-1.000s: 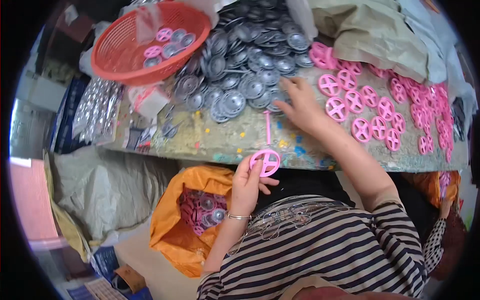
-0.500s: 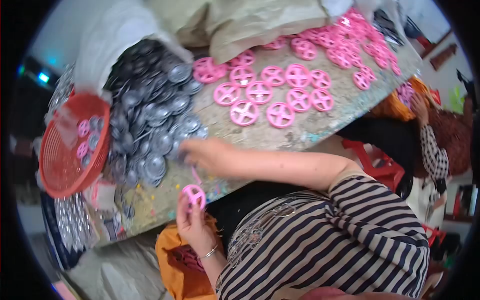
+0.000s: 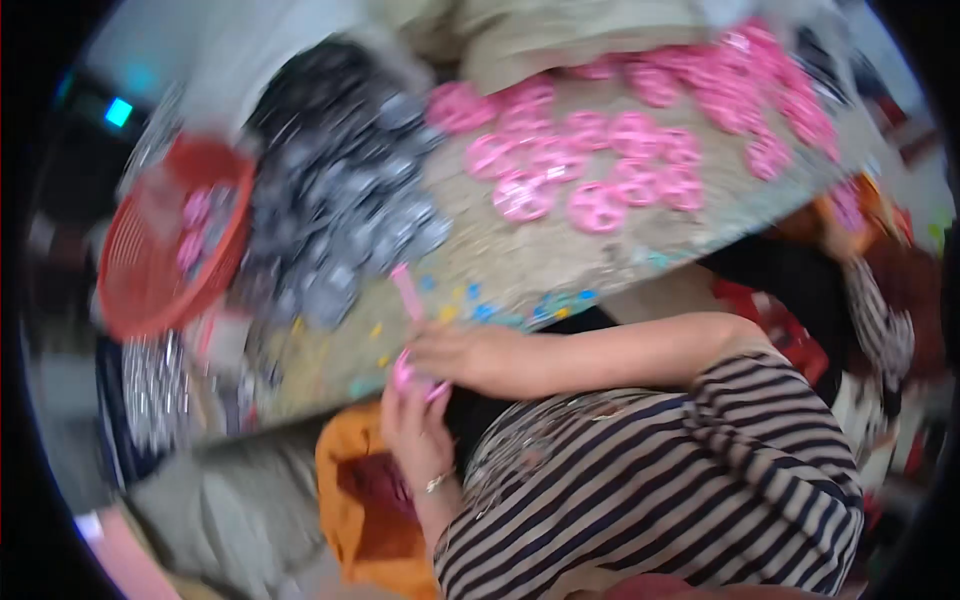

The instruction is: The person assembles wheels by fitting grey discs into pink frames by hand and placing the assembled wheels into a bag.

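My left hand (image 3: 415,440) grips a pink spoked wheel (image 3: 403,374) just off the table's front edge. Over the wheel lies my right hand (image 3: 462,355), its fingers blurred and partly hidden; whether it holds a piece cannot be made out. Behind the hands, a thin pink rod (image 3: 406,292) lies on the worktable (image 3: 520,285). A heap of grey discs (image 3: 340,190) is beyond it to the left. Several pink wheels (image 3: 597,207) are spread out to the right of that heap.
At the left stands a red basket (image 3: 125,270) with pink and grey pieces. An orange bag (image 3: 345,530) is below the table edge. A larger pile of pink wheels (image 3: 740,90) is at the back right. Another person's sleeve (image 3: 880,320) shows at the far right.
My right hand has moved from the grey discs to my left hand and the pink wheel. The camera view has swung to the right and is blurred.
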Demonstrator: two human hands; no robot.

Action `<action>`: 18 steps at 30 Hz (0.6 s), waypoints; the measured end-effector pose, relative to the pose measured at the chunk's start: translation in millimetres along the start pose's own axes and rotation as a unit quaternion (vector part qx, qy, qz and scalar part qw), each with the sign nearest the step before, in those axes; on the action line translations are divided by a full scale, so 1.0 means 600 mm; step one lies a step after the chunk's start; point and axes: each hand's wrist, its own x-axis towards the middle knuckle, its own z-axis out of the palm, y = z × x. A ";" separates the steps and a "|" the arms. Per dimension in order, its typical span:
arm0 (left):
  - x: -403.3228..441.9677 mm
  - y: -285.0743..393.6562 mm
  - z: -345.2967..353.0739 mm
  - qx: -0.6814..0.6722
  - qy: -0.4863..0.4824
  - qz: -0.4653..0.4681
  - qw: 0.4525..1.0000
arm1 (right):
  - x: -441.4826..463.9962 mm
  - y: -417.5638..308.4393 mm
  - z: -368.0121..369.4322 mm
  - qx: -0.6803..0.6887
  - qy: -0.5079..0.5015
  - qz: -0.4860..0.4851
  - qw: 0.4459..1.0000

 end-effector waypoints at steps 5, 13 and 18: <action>0.001 -0.004 -0.006 -0.037 -0.038 -0.006 0.999 | -0.010 -0.011 0.002 0.031 0.020 0.052 0.998; 0.002 -0.016 -0.020 -0.067 -0.048 0.008 0.997 | 0.001 0.016 -0.020 0.205 0.065 0.302 0.929; 0.006 -0.006 -0.012 -0.131 -0.045 0.017 0.990 | 0.020 0.014 -0.054 0.406 0.120 0.355 0.833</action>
